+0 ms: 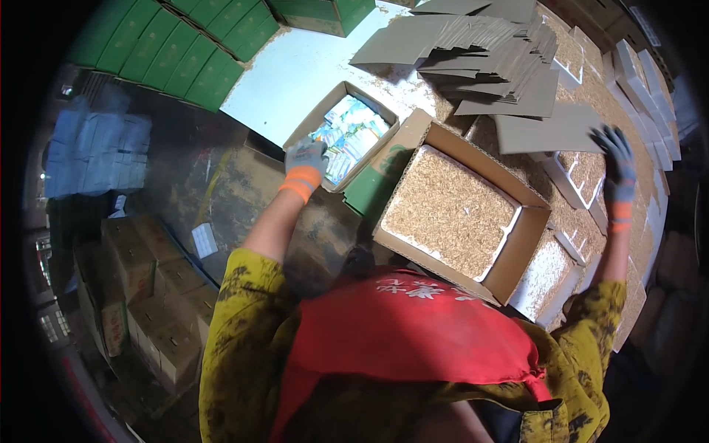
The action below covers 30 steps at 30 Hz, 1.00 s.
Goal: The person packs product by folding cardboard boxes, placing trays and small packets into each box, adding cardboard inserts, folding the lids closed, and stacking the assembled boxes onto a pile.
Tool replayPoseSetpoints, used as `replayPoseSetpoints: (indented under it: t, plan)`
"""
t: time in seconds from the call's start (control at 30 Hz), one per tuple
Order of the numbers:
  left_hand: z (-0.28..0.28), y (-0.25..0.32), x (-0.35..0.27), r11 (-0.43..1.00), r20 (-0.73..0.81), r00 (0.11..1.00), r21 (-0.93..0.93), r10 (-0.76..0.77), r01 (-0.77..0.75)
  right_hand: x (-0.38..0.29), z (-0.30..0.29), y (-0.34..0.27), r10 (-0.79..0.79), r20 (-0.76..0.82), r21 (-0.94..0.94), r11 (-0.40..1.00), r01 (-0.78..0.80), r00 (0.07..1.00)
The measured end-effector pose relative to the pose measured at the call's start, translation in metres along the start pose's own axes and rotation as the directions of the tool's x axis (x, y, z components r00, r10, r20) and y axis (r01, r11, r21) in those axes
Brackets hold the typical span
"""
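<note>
My left hand (306,160), in a grey glove with an orange cuff, reaches over the near left rim of a small cardboard box (390,130) full of blue and white printed packets (354,135); whether its fingers grip a packet is hidden. My right hand (616,152), gloved alike, is at the right end of a flat cardboard sheet (543,127); I cannot tell if it grips it or only touches it. Between my hands an open cardboard carton (520,191) holds a white-rimmed tray of tan shavings-like material (451,213), close in front of my red apron.
A pile of flat cardboard sheets (471,50) lies beyond the carton. White trays of the same tan material (581,171) crowd the right side. Green boxes (160,50) stand at the upper left, closed cartons (160,310) at the lower left. A white block-shaped item (204,240) lies on the floor.
</note>
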<state>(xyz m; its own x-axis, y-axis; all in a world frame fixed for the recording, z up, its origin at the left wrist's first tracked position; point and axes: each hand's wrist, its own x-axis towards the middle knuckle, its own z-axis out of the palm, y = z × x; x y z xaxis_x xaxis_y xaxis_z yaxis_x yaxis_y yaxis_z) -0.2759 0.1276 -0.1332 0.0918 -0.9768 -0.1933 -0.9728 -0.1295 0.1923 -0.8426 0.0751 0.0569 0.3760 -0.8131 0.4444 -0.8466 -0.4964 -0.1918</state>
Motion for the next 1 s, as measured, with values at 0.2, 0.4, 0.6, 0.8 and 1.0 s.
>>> replayPoseSetpoints:
  t: [0.2, 0.4, 0.6, 0.8, 1.0]
  plan:
    - [0.016, -0.016, 0.043, 0.911, 0.114, 0.959, 0.299, 0.261, -0.284, -0.125, -0.031, 0.007, 0.718, -0.138, 0.364, 0.677, -0.640, 0.682]
    - [0.001, -0.030, 0.067, 0.959, 0.264, 0.934, 0.088, 0.240, -0.271, -0.184, -0.015, -0.027, 0.865, -0.229, 0.690, 0.467, -0.552, 0.446]
    - [-0.023, -0.028, 0.062, 0.960, 0.352, 0.899, 0.009, 0.260, -0.281, -0.191, -0.046, -0.073, 0.809, -0.228, 0.315, 0.588, -0.745, 0.542]
    - [-0.101, 0.074, -0.002, 0.779, -0.250, 0.823, -0.270, 0.511, -0.566, -0.195, -0.044, -0.090, 0.899, -0.187, 0.740, 0.394, -0.546, 0.396]
    - [-0.098, 0.200, -0.074, 0.383, -0.417, 0.330, 0.048, 0.847, -0.923, -0.145, -0.051, -0.161, 0.701, -0.362, 0.463, 0.707, -0.534, 0.615]
